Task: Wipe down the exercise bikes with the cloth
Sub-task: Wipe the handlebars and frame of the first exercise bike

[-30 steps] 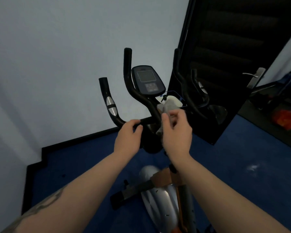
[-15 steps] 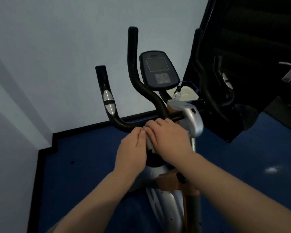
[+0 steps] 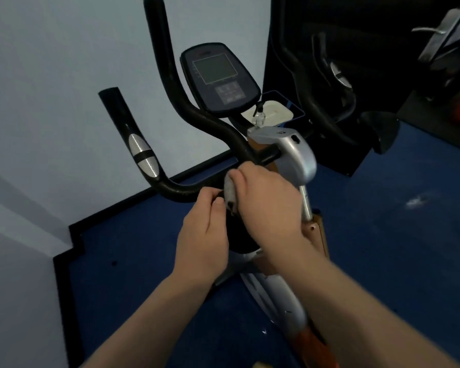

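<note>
An exercise bike stands in front of me, with black handlebars (image 3: 175,192), a dark console screen (image 3: 219,75) and a silver stem cover (image 3: 295,152). My right hand (image 3: 266,203) presses a small grey cloth (image 3: 230,192) against the handlebar's cross section near the stem. My left hand (image 3: 205,229) sits just left of it, fingers curled at the bar and touching the cloth's edge. Most of the cloth is hidden under my right hand.
A pale wall is to the left and behind the bike. A dark mirror panel (image 3: 356,75) stands on the right and reflects the handlebars. A white container with a small bottle (image 3: 272,112) sits behind the console. The floor (image 3: 383,248) is blue carpet.
My view has moved closer to the bike. My right hand brought the cloth down from beside the console to the handlebar, and both hands now meet there.
</note>
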Demonstrator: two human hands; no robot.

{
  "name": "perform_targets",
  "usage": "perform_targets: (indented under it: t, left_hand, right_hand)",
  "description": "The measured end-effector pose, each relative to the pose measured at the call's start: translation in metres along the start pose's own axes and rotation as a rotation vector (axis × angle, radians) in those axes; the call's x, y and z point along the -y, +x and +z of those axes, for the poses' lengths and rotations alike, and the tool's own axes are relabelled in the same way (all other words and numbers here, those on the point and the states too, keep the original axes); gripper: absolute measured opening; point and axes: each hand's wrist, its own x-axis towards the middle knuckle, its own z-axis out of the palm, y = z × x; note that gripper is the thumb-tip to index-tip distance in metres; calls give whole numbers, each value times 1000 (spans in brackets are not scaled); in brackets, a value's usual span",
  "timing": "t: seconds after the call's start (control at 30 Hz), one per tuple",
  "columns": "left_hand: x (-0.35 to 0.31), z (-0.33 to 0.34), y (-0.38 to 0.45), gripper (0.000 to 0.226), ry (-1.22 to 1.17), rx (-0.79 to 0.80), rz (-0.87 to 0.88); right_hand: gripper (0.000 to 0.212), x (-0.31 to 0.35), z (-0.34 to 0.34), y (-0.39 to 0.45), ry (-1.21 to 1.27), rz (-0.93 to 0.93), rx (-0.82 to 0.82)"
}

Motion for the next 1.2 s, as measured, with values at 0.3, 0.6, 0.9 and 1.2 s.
perform_targets:
  t: [0.3, 0.6, 0.9, 1.2]
  left_hand:
    - [1, -4, 1, 25, -71, 109, -13]
    - [8, 3, 3, 23, -173, 44, -12]
    - [0, 6, 0, 29, -176, -30, -19]
    - [3, 9, -8, 37, -288, -40, -9]
  right_hand:
    - [32, -7, 0, -4, 191, 75, -24]
    - [19, 22, 39, -63, 1007, 612, -433]
    - [23, -13, 0, -24, 265, 69, -75]
    - [35, -42, -10, -41, 459, -147, 38]
